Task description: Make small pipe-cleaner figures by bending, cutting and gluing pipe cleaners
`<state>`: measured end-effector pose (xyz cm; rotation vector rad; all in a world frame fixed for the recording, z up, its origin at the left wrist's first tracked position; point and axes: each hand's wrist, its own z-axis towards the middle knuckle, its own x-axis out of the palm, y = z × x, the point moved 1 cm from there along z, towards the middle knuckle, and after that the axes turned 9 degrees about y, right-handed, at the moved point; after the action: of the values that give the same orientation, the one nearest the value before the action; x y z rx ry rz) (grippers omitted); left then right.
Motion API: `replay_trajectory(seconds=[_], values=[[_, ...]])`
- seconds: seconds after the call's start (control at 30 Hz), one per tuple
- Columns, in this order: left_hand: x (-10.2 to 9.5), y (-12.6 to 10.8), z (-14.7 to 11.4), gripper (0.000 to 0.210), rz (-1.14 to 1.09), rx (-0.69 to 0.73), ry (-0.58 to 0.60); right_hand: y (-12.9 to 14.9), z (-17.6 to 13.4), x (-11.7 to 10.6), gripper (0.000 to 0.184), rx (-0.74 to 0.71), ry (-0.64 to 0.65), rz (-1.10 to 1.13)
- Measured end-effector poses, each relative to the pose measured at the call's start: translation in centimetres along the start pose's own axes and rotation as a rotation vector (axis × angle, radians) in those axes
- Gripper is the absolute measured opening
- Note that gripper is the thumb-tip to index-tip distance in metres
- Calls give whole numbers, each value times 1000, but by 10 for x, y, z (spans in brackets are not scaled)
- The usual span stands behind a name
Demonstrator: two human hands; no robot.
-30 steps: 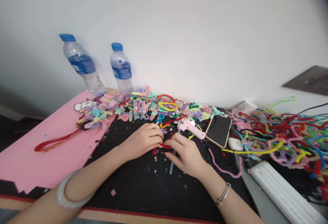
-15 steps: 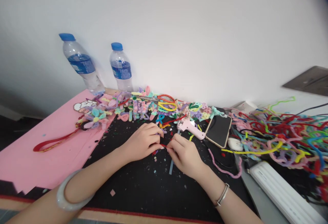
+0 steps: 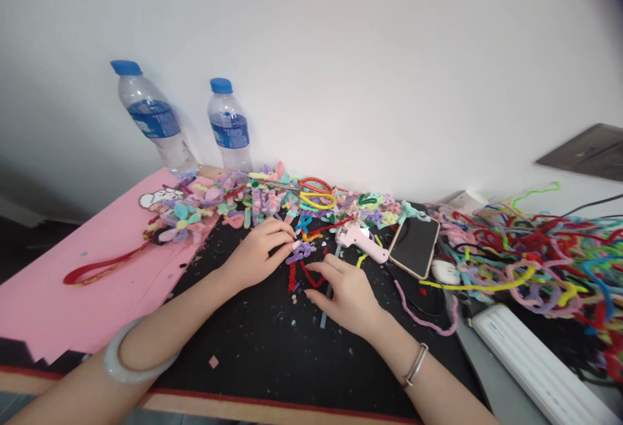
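Observation:
My left hand (image 3: pixel 260 253) is over the black mat, fingers loosely curved, thumb tip beside a small twisted purple pipe-cleaner piece (image 3: pixel 302 254). I cannot make out anything between its fingertips. My right hand (image 3: pixel 346 292) has thumb and forefinger apart around the near right side of a bent red pipe cleaner (image 3: pixel 313 277), which lies on the mat. A short red pipe-cleaner piece (image 3: pixel 292 277) lies left of it. Just beyond are a blue looped piece (image 3: pixel 304 224) and a pink glue gun (image 3: pixel 363 243), its clear glue stick (image 3: pixel 327 305) stretching toward me.
Scissors (image 3: pixel 311 193) rest on a heap of pastel pipe-cleaner shapes (image 3: pixel 265 207) along the wall. Two bottles (image 3: pixel 230 130) stand at the back left on pink card (image 3: pixel 111 243). A phone (image 3: pixel 415 248), white earbud case (image 3: pixel 445 272), power strip (image 3: pixel 540 363) and tangled pipe cleaners (image 3: pixel 545 263) fill the right.
Both hands have let go of the red pipe cleaner they pinched together. It now lies on the mat. My left hand has shifted slightly left and away; my right hand's fingers have spread.

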<state>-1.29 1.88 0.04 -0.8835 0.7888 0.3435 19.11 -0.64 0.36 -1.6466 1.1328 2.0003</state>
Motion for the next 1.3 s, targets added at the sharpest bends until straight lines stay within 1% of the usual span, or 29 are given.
replay_trajectory(seconds=[0.07,0.1,0.17,0.23,0.27,0.4,0.5,0.63,0.77,0.83,0.9,1.0,1.07,1.17,1.3], values=[[-1,0,0,17,-6,-1,-4,-5,-1,-7,31,-36,35,12],[-1,1,0,17,-10,-4,-7,-9,-1,-10,30,-49,55,6],[-2,1,0,17,-16,-6,-12,-14,-1,-13,19,-70,93,-10],[-2,1,0,17,-17,-6,-14,-16,0,-12,8,-80,112,-16],[-2,1,0,17,-17,-5,-13,-16,0,-10,7,-82,113,-12],[-2,0,0,16,-16,4,5,-9,3,2,13,-77,65,24],[-1,-2,0,15,-18,21,43,-5,2,4,13,-92,41,50],[0,-4,-1,15,-29,43,107,-8,0,-2,21,-125,41,68],[0,-5,-1,15,-36,71,175,-14,-2,-10,26,-105,71,-7],[0,-7,-2,15,-35,107,221,-15,-2,-11,24,-98,97,-45],[1,-9,-2,14,-28,142,272,-15,-1,-10,17,-98,113,-59],[4,-13,-3,13,-1,171,357,-15,0,-7,6,-107,111,-55],[5,-16,-4,11,18,179,395,-14,1,-5,6,-109,96,-40],[7,-18,-4,8,26,177,411,-14,1,-1,8,-105,76,-5],[9,-16,-4,9,13,164,404,-13,1,1,10,-90,70,28]])
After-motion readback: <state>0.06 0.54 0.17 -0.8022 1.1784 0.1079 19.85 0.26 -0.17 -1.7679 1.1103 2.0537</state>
